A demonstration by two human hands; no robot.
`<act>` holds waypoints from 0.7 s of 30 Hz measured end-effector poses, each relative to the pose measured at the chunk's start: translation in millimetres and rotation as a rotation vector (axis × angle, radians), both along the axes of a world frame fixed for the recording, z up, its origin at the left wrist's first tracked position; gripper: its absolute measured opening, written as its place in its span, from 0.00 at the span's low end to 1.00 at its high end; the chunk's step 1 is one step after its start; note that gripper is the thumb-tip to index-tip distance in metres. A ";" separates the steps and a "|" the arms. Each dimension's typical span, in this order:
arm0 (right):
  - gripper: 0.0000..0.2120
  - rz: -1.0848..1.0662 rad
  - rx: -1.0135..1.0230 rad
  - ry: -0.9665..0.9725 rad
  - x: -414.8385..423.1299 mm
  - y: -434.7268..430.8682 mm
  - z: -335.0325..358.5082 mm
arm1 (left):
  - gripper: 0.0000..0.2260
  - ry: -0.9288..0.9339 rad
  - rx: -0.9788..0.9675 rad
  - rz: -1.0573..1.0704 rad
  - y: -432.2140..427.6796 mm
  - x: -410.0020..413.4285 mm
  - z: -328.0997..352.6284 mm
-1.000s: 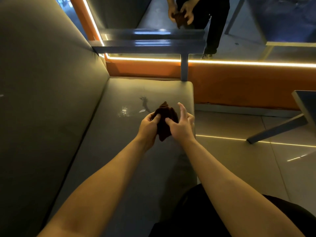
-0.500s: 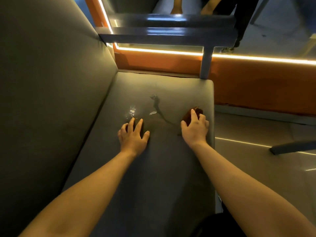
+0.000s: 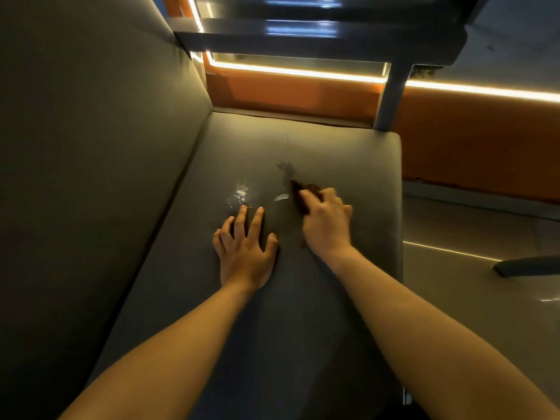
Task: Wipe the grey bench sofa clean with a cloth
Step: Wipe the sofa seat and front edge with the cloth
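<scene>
Pressing flat on sofa seat (image 3: 348,153) with left hand (image 3: 245,253), fingers spread, nothing held. Gripping dark cloth (image 3: 300,187) in curled right hand (image 3: 325,221), on the seat near wet specks (image 3: 241,194).

Orange wall (image 3: 288,93) with a glowing light strip (image 3: 303,72); a grey post (image 3: 390,97) before it.
</scene>
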State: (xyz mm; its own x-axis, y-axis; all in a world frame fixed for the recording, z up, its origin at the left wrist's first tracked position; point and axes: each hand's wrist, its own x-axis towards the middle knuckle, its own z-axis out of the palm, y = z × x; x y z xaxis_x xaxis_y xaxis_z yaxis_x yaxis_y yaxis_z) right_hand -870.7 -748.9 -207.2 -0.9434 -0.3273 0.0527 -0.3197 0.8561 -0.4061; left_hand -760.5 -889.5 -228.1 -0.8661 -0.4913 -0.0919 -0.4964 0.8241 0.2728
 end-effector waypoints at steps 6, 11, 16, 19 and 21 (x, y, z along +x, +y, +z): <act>0.21 -0.390 -0.036 0.019 -21.4 31.5 -7.8 | 0.28 0.040 0.023 0.015 1.7 0.1 -1.9; 0.19 -0.130 -0.096 -0.138 -9.6 -51.2 -2.1 | 0.33 0.145 0.041 0.046 1.4 1.8 -6.8; 0.19 0.182 -0.060 -0.115 -1.4 -57.7 3.0 | 0.31 0.133 0.036 0.030 1.0 2.3 -4.7; 0.19 -0.043 0.020 -0.020 -19.2 -7.6 1.2 | 0.29 0.085 0.033 0.036 0.9 1.0 -3.2; 0.18 -0.237 -0.007 0.021 -25.9 27.3 -3.1 | 0.30 0.082 0.022 0.024 1.0 1.1 -3.5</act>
